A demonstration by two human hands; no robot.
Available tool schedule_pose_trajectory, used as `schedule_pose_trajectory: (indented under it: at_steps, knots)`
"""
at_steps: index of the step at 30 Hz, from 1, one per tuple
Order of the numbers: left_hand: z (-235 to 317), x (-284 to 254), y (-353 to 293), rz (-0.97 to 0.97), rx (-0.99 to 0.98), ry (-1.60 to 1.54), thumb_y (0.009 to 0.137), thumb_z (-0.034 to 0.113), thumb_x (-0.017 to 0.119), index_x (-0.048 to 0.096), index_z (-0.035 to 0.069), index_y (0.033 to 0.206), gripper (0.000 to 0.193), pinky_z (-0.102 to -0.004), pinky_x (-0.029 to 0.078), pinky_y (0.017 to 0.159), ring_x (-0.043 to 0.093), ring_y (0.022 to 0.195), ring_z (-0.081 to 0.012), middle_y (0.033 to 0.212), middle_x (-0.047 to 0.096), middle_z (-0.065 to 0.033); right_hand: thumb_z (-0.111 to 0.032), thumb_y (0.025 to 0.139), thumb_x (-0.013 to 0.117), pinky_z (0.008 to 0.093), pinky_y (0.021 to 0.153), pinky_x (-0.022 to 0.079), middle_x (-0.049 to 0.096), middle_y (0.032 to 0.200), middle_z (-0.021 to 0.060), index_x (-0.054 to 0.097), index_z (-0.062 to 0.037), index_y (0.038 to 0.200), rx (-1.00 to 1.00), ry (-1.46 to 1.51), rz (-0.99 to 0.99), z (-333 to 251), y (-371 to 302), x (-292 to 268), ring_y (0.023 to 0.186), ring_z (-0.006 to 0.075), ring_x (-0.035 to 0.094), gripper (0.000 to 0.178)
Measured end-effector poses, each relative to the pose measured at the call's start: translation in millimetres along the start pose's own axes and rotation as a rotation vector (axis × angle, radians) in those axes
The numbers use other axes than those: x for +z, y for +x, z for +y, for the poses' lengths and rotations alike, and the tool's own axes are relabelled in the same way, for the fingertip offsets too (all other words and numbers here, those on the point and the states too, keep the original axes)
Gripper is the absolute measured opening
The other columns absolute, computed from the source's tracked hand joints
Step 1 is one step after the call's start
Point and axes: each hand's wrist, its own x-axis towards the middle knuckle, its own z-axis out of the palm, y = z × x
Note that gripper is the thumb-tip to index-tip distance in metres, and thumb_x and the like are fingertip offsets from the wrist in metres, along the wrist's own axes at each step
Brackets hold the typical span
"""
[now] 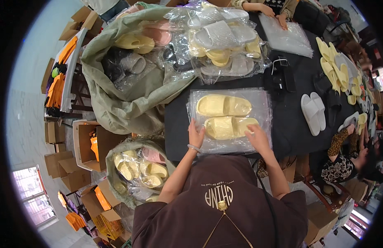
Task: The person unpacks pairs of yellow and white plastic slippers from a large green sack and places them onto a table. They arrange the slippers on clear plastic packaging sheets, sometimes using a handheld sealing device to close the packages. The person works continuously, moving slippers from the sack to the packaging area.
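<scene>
The left hand (196, 134) and right hand (258, 138), loosely spread, frame the nearer yellow slipper (219, 127) at both ends, seemingly keeping it straight over the clear bags (262, 111)

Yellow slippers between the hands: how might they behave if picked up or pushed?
The yellow slippers would probably slide easily, as glossy clear plastic bags lie under them. Their thick, moulded look suggests springy foam, likely light for its size. Lying flat, they seem unlikely to roll.
</scene>
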Motion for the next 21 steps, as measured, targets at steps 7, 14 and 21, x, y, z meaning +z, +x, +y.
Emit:
schedule_pose_trajectory:
  at_steps: [7,14,21]
  knots:
    - [16,19,-31,-0.06,0.292,0.675,0.09,0.026,0.053,0.021,0.0,0.145,0.069,-0.0452,0.023,0.111,0.023,0.139,-0.0347,0.15,0.024,-0.0192,-0.024,0.075,0.074,0.0425,0.091,0.041,0.054,0.11,0.017,0.053,-0.0022,0.115,0.001,-0.331,0.315,-4,19,-32,0.106,0.0352,0.051,0.051]
    - [-7,30,-36,-0.138,0.153,0.767,0.094,0.038,0.042,0.018,0.003,0.147,0.068,-0.0422,0.014,0.114,0.014,0.143,-0.0282,0.155,0.016,-0.0124,-0.027,0.088,0.062,0.0363,0.066,0.048,0.056,0.068,0.0096,0.058,0.0003,0.083,0.122,0.098,0.195,47,35,-8,0.067,0.0263,0.059,0.029]
    - [-12,39,-36,-0.103,0.142,0.841,0.09,0.035,0.045,0.018,0.001,0.146,0.071,-0.0429,0.012,0.115,0.013,0.144,-0.0277,0.154,0.017,-0.0137,-0.034,0.097,0.046,0.0318,0.045,0.039,0.05,0.047,0.0088,0.059,0.0006,0.071,0.514,0.454,0.059,131,19,8,0.042,0.0148,0.052,0.046]
